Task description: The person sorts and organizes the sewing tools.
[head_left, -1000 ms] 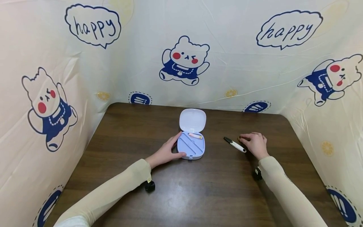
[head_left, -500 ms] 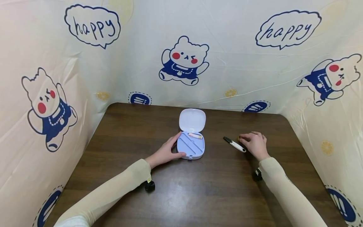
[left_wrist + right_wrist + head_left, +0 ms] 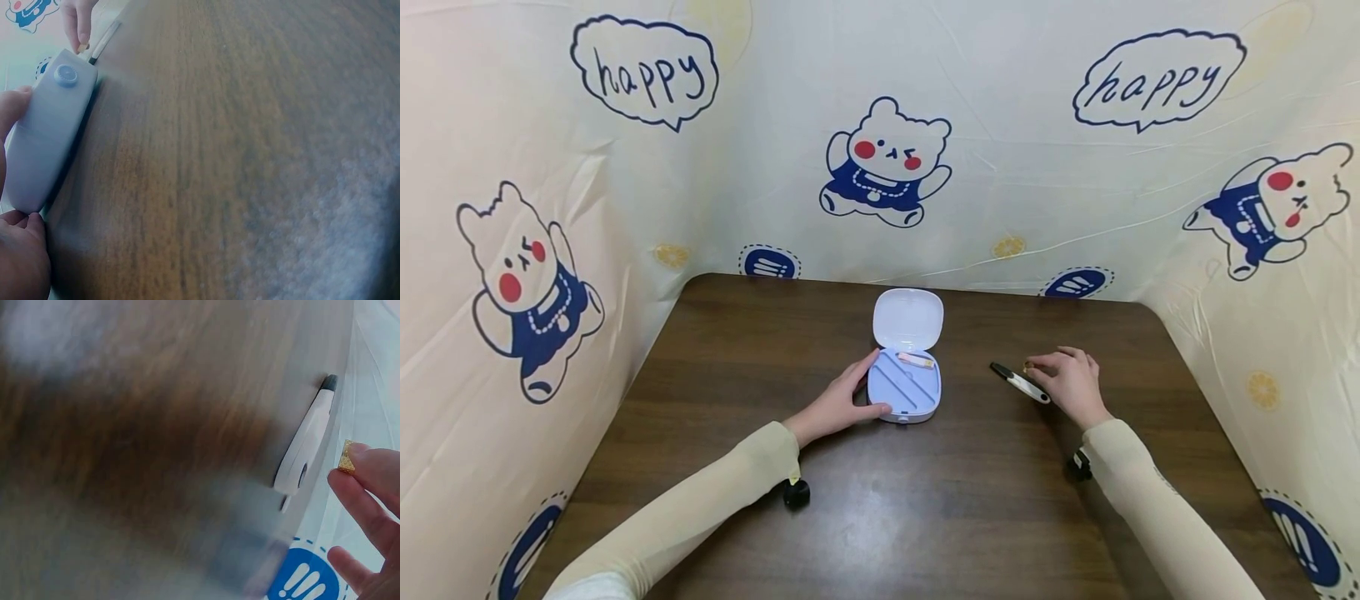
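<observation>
A pale blue case (image 3: 904, 385) stands on the table with its white lid (image 3: 908, 319) raised. Slanting dividers cross its tray, and a small pink-and-white piece (image 3: 916, 360) lies in the back right compartment. My left hand (image 3: 838, 404) grips the case's left side, thumb at the front and fingers towards the back. Between thumb and forefinger, my right hand (image 3: 1072, 385) pinches a small glittery gold block (image 3: 346, 456). Left of that hand lies a slim tool (image 3: 1020, 383) with a white handle and black end, aslant on the table.
The brown wooden table (image 3: 880, 517) has rounded back corners. Printed cloth (image 3: 1015, 167) hangs upright behind it and along both sides. The raised lid stands at the back of the case.
My right hand has shifted slightly left with the gold block, closer to the slim tool. The left hand and the case stay in place.
</observation>
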Demonstrator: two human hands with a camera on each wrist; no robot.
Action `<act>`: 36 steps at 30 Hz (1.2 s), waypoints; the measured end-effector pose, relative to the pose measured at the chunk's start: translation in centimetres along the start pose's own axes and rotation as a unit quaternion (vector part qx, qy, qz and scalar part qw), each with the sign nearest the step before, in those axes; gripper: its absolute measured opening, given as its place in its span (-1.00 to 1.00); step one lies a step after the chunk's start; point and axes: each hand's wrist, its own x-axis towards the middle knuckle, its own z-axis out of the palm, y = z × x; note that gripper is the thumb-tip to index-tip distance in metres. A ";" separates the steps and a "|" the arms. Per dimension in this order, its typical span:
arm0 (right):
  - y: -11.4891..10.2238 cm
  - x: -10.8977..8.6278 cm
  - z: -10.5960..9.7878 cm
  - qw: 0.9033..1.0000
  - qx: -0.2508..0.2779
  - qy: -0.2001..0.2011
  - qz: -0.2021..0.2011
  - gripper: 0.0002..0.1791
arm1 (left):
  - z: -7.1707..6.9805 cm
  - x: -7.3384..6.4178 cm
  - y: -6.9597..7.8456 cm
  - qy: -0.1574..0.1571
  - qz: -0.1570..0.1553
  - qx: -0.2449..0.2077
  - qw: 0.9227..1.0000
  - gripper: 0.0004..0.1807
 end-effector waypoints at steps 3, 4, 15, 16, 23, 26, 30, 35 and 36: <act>-0.3 0.0 0.1 1.000 0.005 -0.002 -0.003 -0.78 | 0.0 0.0 0.0 0.000 0.002 0.000 1.000 0.16; -0.5 0.0 0.2 1.000 0.007 -0.004 -0.005 -0.78 | 0.0 0.0 0.0 0.001 0.006 0.000 1.000 0.16; -2.1 0.1 0.2 0.999 0.014 -0.014 -0.038 -0.75 | 0.0 -0.1 0.5 0.005 0.011 0.004 1.000 0.15; -2.2 0.1 0.2 0.999 0.016 -0.013 -0.040 -0.75 | 0.0 -0.2 0.5 0.005 0.010 0.004 1.000 0.15; -3.4 0.3 0.4 0.999 0.020 -0.012 -0.047 -0.77 | 0.0 -0.2 0.6 0.005 0.009 0.005 1.000 0.14; -3.8 0.4 0.6 0.998 0.025 -0.015 -0.050 -0.77 | 0.0 -0.2 0.6 0.005 0.009 0.005 1.000 0.14; -4.3 0.5 0.9 0.998 0.029 -0.009 -0.062 -0.78 | 0.0 -0.3 0.6 0.005 0.008 0.005 1.000 0.14; -5.2 0.8 1.2 0.997 0.030 -0.006 -0.076 -0.79 | -0.1 -0.3 0.5 0.003 0.008 0.002 1.000 0.14; -5.3 0.9 1.2 0.997 0.031 -0.009 -0.076 -0.79 | -0.1 -0.3 0.6 0.003 0.008 0.002 1.000 0.14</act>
